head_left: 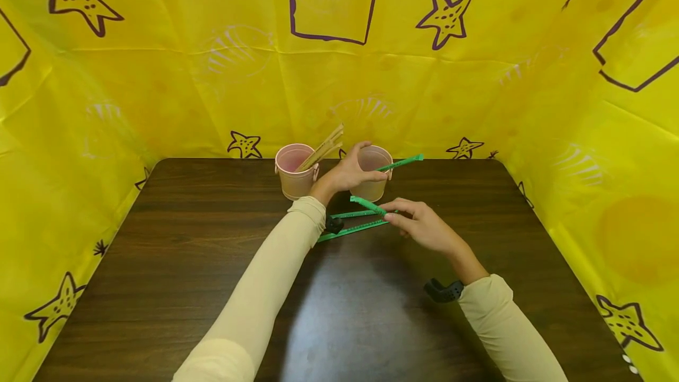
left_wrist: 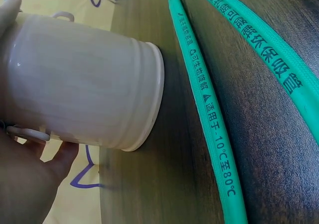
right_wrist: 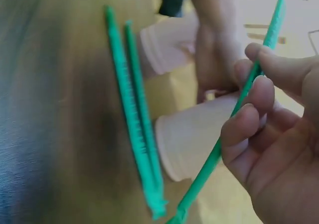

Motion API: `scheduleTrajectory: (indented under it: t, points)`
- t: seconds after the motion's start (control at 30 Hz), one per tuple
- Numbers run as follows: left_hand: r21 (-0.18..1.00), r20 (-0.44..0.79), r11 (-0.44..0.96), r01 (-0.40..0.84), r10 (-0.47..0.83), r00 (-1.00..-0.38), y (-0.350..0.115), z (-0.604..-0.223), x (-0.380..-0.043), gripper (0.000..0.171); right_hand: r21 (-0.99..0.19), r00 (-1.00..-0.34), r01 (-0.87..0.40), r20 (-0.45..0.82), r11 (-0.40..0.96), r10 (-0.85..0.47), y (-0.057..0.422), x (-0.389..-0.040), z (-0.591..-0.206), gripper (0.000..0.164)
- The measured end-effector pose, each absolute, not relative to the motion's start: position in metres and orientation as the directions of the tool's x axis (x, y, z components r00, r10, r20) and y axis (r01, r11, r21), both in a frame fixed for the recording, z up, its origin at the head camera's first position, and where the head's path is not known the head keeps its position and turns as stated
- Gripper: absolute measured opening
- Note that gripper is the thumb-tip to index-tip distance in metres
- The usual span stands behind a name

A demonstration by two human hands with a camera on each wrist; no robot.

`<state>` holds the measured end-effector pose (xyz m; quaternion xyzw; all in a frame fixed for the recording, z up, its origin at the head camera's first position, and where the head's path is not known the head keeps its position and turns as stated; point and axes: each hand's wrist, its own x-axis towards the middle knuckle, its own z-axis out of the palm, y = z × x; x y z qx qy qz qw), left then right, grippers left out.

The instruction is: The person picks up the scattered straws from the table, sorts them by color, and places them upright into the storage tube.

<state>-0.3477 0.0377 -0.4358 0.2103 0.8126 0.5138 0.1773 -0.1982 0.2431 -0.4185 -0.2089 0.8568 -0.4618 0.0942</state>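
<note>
straws point(left_wrist: 203, 92) on table point(head_left: 185, 252) near buckets point(head_left: 294, 184)

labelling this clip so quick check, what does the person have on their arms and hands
The left sleeve and right sleeve are pale cream, bunched at the ends. A small dark device sits at each wrist. The left hand and right hand wear no gloves.

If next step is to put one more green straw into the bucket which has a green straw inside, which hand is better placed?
Probably the right hand: it pinches a green straw near the bucket, while the left hand grips that bucket, seemingly steadying it.
</note>
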Motion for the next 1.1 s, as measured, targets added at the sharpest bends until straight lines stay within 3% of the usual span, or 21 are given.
scheduleTrajectory:
  t: [0.17, 0.33, 0.63, 0.83, 1.1]
  points:
    - [0.913, -0.071, 0.377, 0.158, 0.526, -0.848, 0.038, -0.436, -0.348, 0.104, -0.899, -0.942, -0.219, 0.094, 0.379, -0.323, 0.245, -0.199, -0.405, 0.022]
    - [0.912, -0.065, 0.376, 0.161, 0.522, -0.850, 0.038, -0.436, -0.348, 0.104, -0.976, -0.980, -0.151, 0.127, 0.156, -0.153, 0.241, -0.202, -0.397, 0.023]
    - [0.916, -0.049, 0.363, 0.170, 0.523, -0.851, 0.039, -0.437, -0.348, 0.104, -0.936, -0.945, -0.316, 0.295, -0.156, 0.140, 0.230, -0.217, -0.387, 0.016]
    - [0.914, -0.051, 0.368, 0.172, 0.524, -0.850, 0.039, -0.438, -0.348, 0.104, -0.892, -0.894, -0.399, 0.326, -0.214, 0.308, 0.228, -0.232, -0.384, 0.021]
    - [0.918, -0.061, 0.363, 0.157, 0.522, -0.851, 0.038, -0.437, -0.349, 0.100, -0.885, -0.862, -0.408, 0.294, -0.222, 0.414, 0.224, -0.254, -0.389, 0.020]
